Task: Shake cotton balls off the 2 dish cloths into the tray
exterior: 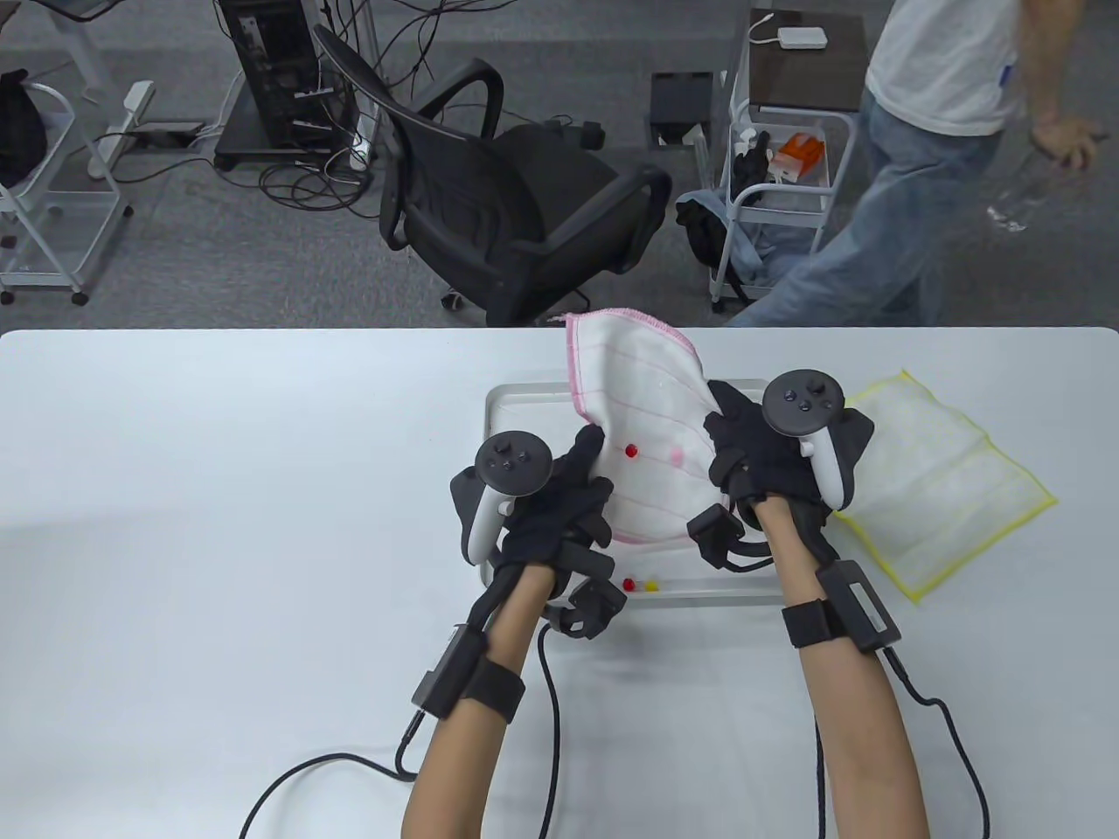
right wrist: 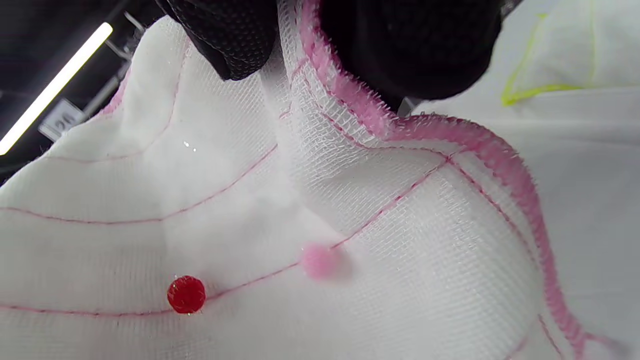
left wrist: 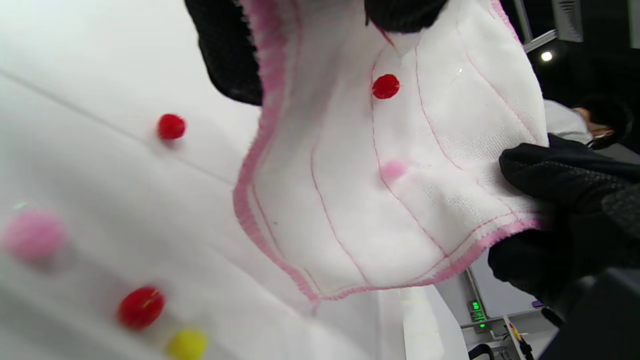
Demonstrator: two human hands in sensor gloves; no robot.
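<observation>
Two cotton balls, one red (exterior: 631,451) and one pink (exterior: 675,454), lie on the pink-edged dish cloth (exterior: 642,398), which both hands hold lifted above the tray (exterior: 524,395). Left hand (exterior: 559,498) and right hand (exterior: 756,446) pinch its opposite edges. More balls, apparently four, lie in the tray. Yellow-edged cloth (exterior: 940,485) rests flat on the surface (exterior: 218,489), at the right.

office chair (exterior: 516,201), passing person (exterior: 918,149)

White cloth (exterior: 642,411) edged and striped pink, white cloth (exterior: 940,485) edged yellow, red (exterior: 631,451), pink (exterior: 675,454), yellow (exterior: 650,585) balls
</observation>
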